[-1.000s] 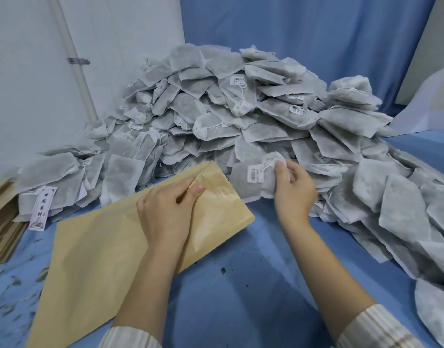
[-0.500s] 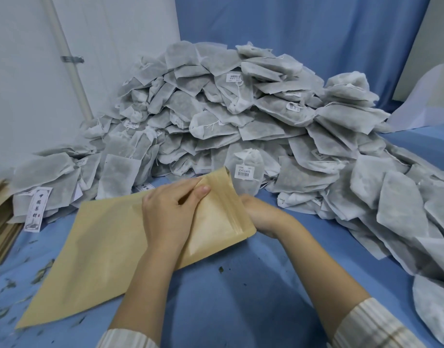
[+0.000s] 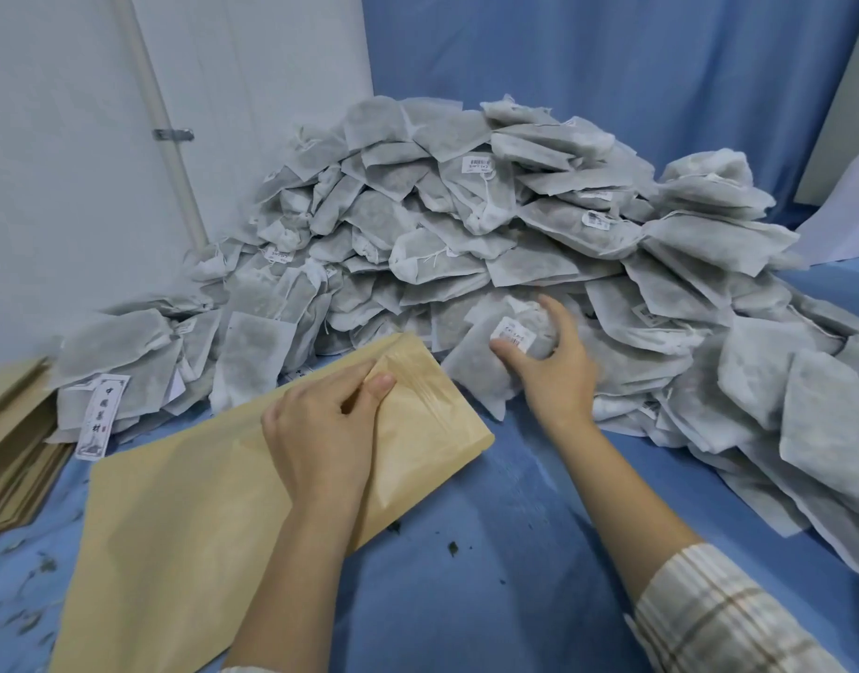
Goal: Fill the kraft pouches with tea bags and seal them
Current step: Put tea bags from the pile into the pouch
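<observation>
A large kraft pouch [image 3: 184, 517] lies flat on the blue cloth, its mouth toward the tea bag pile. My left hand [image 3: 320, 429] rests on the pouch near the mouth, and thumb and fingers pinch its upper layer. My right hand [image 3: 549, 361] grips a grey tea bag [image 3: 481, 376] with a white barcode label at the front foot of the pile, just right of the pouch mouth. A big heap of grey tea bags [image 3: 490, 211] fills the middle and right.
A stack of flat kraft pouches [image 3: 14, 439] lies at the left edge. A loose printed label [image 3: 102, 415] sits beside it. Tea crumbs dot the blue cloth [image 3: 515, 551]. A white wall with a pipe [image 3: 160, 128] stands behind on the left.
My right hand was low at the pouch mouth half a second ago and has risen to the pile's foot, gripping a labelled tea bag. My left hand stays on the pouch.
</observation>
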